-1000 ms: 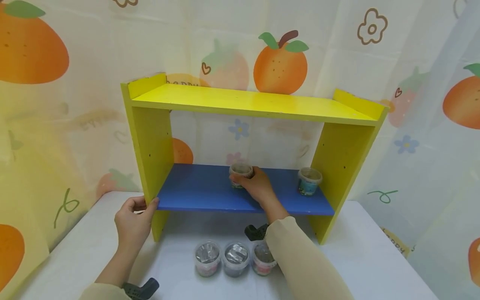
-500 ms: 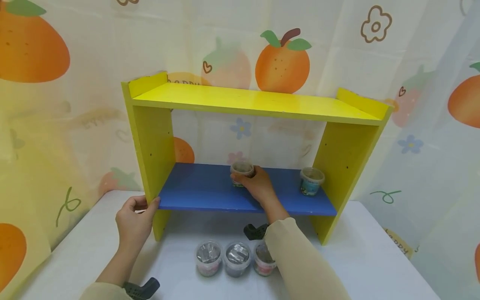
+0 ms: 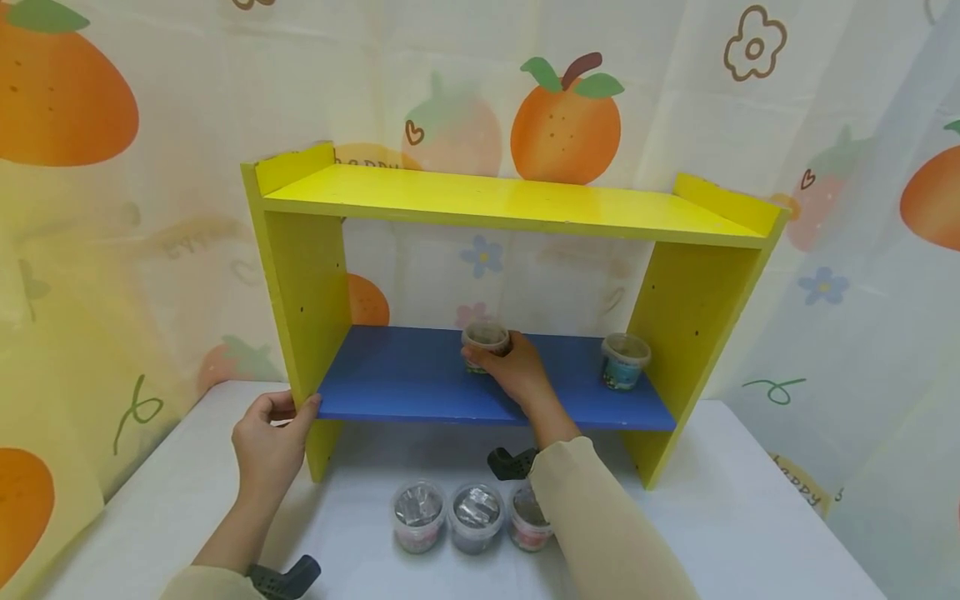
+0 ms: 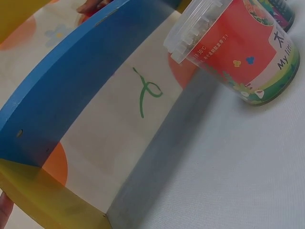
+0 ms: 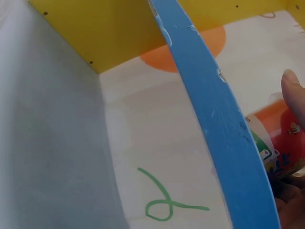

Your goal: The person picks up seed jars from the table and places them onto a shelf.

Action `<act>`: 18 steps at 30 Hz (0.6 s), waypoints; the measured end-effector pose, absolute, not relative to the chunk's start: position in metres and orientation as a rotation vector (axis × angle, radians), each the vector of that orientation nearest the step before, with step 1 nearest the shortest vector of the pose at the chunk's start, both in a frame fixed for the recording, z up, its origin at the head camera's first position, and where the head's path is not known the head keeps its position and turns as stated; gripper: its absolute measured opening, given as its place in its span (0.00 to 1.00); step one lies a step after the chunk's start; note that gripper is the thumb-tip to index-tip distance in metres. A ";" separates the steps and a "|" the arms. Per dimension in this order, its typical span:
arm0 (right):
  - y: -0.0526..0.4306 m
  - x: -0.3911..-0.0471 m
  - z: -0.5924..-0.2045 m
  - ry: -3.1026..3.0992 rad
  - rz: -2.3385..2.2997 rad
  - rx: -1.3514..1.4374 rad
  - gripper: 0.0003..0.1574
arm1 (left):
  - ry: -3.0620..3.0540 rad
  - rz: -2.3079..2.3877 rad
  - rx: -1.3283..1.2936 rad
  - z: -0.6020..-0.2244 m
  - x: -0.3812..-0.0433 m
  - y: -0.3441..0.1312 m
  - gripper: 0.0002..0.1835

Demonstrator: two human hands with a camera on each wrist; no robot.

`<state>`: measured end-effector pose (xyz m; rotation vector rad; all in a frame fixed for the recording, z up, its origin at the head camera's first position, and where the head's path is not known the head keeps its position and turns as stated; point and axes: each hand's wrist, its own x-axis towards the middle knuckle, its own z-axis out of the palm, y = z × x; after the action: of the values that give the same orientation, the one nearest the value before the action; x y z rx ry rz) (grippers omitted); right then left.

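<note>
My right hand (image 3: pixel 521 371) grips a small clear plastic tub (image 3: pixel 483 335) around its side, at the middle of the blue shelf board (image 3: pixel 405 375). In the right wrist view the tub's label (image 5: pixel 281 138) looks red, and a thumb (image 5: pixel 294 93) lies along it. At the left end, my left hand (image 3: pixel 272 442) holds the yellow shelf unit (image 3: pixel 281 275) by its side panel, the thumb on the front edge near the blue board. A second tub (image 3: pixel 624 362), with a blue label, stands on the board's right end, apart from my hands.
Three lidded tubs stand in a row on the white table in front: a left tub (image 3: pixel 418 517), a middle tub (image 3: pixel 476 518) and a right tub (image 3: pixel 529 521), partly behind my right sleeve (image 3: pixel 600 508). A fruit-patterned curtain (image 3: pixel 840 167) hangs behind the shelf unit.
</note>
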<state>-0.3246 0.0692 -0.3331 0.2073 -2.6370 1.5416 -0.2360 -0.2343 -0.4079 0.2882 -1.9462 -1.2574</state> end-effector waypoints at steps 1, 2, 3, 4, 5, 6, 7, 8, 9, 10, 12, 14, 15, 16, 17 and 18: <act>0.069 -0.325 -0.333 -2.637 1.534 0.212 0.56 | -1.947 -1.256 0.288 -0.408 -0.236 -0.234 0.16; 0.069 -0.325 -0.333 -2.635 1.527 0.219 0.56 | -1.947 -1.257 0.287 -0.409 -0.237 -0.234 0.16; 0.069 -0.325 -0.333 -2.634 1.524 0.227 0.55 | -1.948 -1.257 0.289 -0.409 -0.237 -0.234 0.16; 0.068 -0.325 -0.333 -2.634 1.519 0.231 0.55 | -1.947 -1.257 0.288 -0.409 -0.237 -0.234 0.16; 0.068 -0.324 -0.333 -2.633 1.516 0.234 0.55 | -1.948 -1.257 0.289 -0.409 -0.237 -0.234 0.16; 0.068 -0.324 -0.333 -2.632 1.519 0.238 0.54 | -1.949 -1.256 0.290 -0.409 -0.237 -0.234 0.16; 0.068 -0.324 -0.333 -2.631 1.521 0.242 0.54 | -1.950 -1.254 0.291 -0.409 -0.237 -0.234 0.16; 0.068 -0.324 -0.333 -2.629 1.522 0.246 0.54 | -1.950 -1.252 0.292 -0.409 -0.237 -0.234 0.16; 0.068 -0.324 -0.333 -2.628 1.524 0.245 0.54 | -1.951 -1.250 0.293 -0.409 -0.237 -0.234 0.16; 0.068 -0.324 -0.333 -2.627 1.522 0.247 0.54 | -1.950 -1.249 0.293 -0.408 -0.236 -0.234 0.16; 0.068 -0.324 -0.334 -2.625 1.520 0.251 0.54 | -1.953 -1.245 0.291 -0.408 -0.236 -0.234 0.16; 0.068 -0.324 -0.334 -2.627 1.513 0.248 0.55 | -1.957 -1.245 0.287 -0.408 -0.236 -0.234 0.16; 0.068 -0.324 -0.334 -2.629 1.510 0.246 0.55 | -1.959 -1.245 0.285 -0.407 -0.235 -0.234 0.16; 0.067 -0.324 -0.334 -2.632 1.505 0.243 0.56 | -1.960 -1.245 0.282 -0.407 -0.235 -0.234 0.16; 0.067 -0.323 -0.334 -2.635 1.501 0.238 0.56 | -1.963 -1.245 0.281 -0.407 -0.235 -0.234 0.16; 0.067 -0.323 -0.334 -2.638 1.497 0.233 0.57 | -1.964 -1.245 0.281 -0.407 -0.235 -0.234 0.16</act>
<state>-0.3232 0.0670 -0.3340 0.2329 -2.6384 1.4972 -0.2346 -0.2343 -0.4072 0.2810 -1.9639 -1.2449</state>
